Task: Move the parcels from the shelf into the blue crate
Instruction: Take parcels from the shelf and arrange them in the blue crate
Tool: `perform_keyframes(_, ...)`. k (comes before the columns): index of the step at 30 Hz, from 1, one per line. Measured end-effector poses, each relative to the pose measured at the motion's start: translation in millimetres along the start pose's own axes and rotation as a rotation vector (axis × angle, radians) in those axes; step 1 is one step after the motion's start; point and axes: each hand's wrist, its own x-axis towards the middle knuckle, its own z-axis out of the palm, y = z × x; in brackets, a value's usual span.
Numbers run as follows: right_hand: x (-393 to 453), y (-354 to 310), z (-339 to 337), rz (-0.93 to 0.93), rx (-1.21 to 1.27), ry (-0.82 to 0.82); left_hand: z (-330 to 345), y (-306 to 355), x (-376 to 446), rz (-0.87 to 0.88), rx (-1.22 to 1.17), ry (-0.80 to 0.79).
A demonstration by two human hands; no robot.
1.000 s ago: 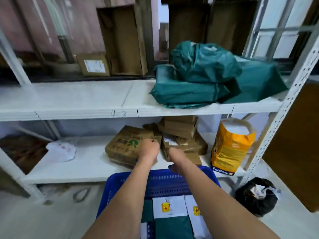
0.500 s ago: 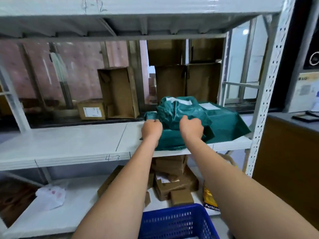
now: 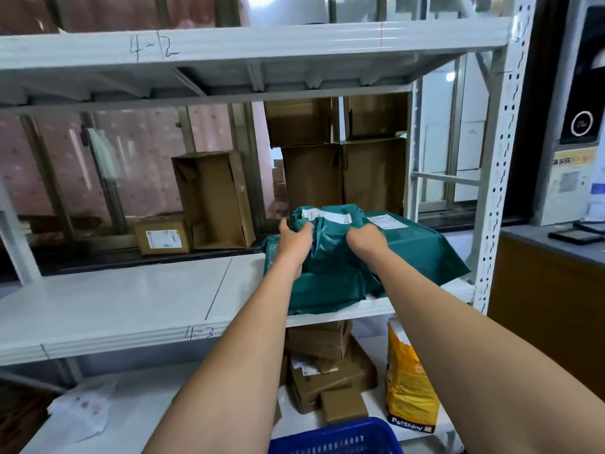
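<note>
Several green plastic parcels lie piled at the right end of the white middle shelf. The top green parcel is crumpled and has a white label. My left hand grips its left side with the thumb up. My right hand grips its right side, fingers pressed into the plastic. Under it lie a flat green parcel and another green parcel at the shelf's front edge. The blue crate shows only its rim at the bottom, below my arms.
On the lower shelf are stacked brown boxes, a yellow bag and a white plastic bag. Cardboard boxes stand behind the shelf. The right shelf post stands close to the pile, with a wooden counter beyond.
My hands rose from the lower shelf by the crate to the green pile. The view has tilted up and closer, and my hands now grip the top parcel's sides.
</note>
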Motion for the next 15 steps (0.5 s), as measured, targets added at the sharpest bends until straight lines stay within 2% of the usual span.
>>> perform_keyframes(2, 1, 3, 2, 0.005, 0.06, 0.021, 4, 0, -4, -0.046, -0.055, -0.05)
perform_keyframes(9, -12, 14, -4, 0.111, 0.236, 0.105, 3, -13, -9, -0.11, -0.104, 0.012)
perform_keyframes(11, -18, 23, -7, 0.161, 0.303, 0.148, -4, -21, -14, -0.15, -0.171, -0.036)
perform_keyframes(13, -25, 33, -7, 0.201, 0.456, 0.073, -14, -29, -23, -0.215, -0.25, -0.138)
perform_keyframes(15, -34, 48, -1, 0.215, 0.636, -0.127, -23, -39, -38, -0.257, -0.312, -0.203)
